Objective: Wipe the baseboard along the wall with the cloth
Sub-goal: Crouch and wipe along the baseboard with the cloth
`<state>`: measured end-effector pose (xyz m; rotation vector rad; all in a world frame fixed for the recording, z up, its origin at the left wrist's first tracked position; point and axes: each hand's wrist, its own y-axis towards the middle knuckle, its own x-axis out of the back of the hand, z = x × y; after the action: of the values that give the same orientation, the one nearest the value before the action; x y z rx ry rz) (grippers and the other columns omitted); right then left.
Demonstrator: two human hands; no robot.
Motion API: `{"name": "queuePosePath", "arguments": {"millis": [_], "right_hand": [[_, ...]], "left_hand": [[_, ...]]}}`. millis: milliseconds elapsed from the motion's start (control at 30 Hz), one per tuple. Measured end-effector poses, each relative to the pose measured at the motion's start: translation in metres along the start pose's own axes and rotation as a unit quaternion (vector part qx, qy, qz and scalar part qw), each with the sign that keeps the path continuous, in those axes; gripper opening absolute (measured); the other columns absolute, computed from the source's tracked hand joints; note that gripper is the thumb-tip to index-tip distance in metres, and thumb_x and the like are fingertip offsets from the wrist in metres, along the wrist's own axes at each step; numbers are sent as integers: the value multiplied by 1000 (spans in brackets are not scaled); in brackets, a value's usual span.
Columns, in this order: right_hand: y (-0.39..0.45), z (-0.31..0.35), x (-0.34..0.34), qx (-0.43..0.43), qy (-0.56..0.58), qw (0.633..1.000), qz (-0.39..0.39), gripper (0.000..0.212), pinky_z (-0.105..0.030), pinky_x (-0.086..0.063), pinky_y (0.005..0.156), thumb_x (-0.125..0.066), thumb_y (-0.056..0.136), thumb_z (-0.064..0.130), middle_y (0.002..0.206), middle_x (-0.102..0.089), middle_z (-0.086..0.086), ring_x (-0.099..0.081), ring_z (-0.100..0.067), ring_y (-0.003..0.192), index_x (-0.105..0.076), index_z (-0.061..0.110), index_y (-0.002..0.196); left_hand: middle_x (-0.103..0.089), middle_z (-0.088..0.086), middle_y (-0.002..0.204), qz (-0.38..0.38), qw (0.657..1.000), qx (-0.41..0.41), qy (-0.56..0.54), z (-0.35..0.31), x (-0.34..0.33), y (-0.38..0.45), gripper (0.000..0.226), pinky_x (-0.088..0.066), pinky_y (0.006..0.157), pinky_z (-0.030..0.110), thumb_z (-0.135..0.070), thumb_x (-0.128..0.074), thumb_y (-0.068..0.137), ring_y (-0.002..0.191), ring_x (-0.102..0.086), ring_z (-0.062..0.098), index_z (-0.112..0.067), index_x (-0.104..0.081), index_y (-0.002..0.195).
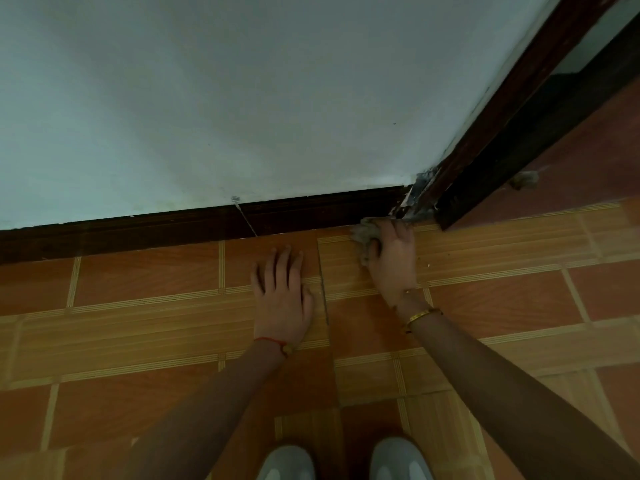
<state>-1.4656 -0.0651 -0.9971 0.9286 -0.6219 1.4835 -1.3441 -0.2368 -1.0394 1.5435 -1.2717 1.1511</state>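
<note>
A dark brown baseboard (173, 226) runs along the foot of the pale wall (242, 98), from the left edge to the door frame at the right. My right hand (393, 258) grips a crumpled grey cloth (363, 235) and holds it against the floor at the baseboard's right end, beside the chipped corner. My left hand (282, 292) lies flat on the floor tiles with fingers spread, a little short of the baseboard, holding nothing.
A dark wooden door frame (502, 133) rises diagonally at the right, with an open doorway beyond. A grey clump (524, 179) lies on the floor past the frame. Orange and tan tiles (138, 323) cover the floor. My two grey shoes (343, 462) show at the bottom.
</note>
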Motion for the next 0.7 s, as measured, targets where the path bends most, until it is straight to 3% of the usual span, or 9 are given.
{"name": "queuePosePath", "arguments": {"millis": [267, 400, 467, 600, 700], "right_hand": [[-1, 0, 2, 85, -7, 995, 60, 42, -35, -38, 95, -58, 84, -2, 117, -57, -16, -48, -31, 109, -57, 8, 125], [-8, 15, -8, 12, 1, 1000, -5, 35, -44, -41, 97, -56, 82, -6, 116, -57, -20, -47, -36, 108, -59, 2, 117], [-14, 34, -22, 6, 10, 1000, 6, 35, -43, -40, 95, -53, 83, -4, 116, -57, -21, -46, -36, 107, -58, 2, 118], [-25, 92, -61, 111, 57, 988, 89, 44, -35, -40, 87, -38, 84, 10, 114, -59, -18, -48, -33, 102, -60, 6, 122], [-28, 125, -81, 167, 89, 973, 133, 45, -29, -39, 92, -52, 83, -3, 120, -58, -16, -48, -32, 110, -59, 9, 126]], "left_hand": [[-41, 14, 155, -3, 1000, 18, -22, 11, 5, -7, 58, -25, 117, 65, -33, -38, 97, 145, -33, 34, -13, -43, 150], [-45, 14, 152, -10, 997, 68, -27, 37, 14, -32, 57, -25, 118, 65, -35, -34, 98, 143, -33, 34, -13, -43, 149], [-44, 14, 152, -12, 996, 83, -23, 52, 21, -42, 57, -24, 118, 65, -35, -33, 99, 144, -31, 33, -14, -41, 151], [-43, 15, 153, -10, 993, 120, -4, 73, 34, -55, 57, -26, 118, 65, -36, -31, 99, 143, -27, 33, -15, -38, 152], [-44, 15, 152, -10, 991, 136, 4, 83, 39, -64, 58, -27, 118, 64, -36, -32, 98, 143, -26, 32, -14, -40, 152]]}}
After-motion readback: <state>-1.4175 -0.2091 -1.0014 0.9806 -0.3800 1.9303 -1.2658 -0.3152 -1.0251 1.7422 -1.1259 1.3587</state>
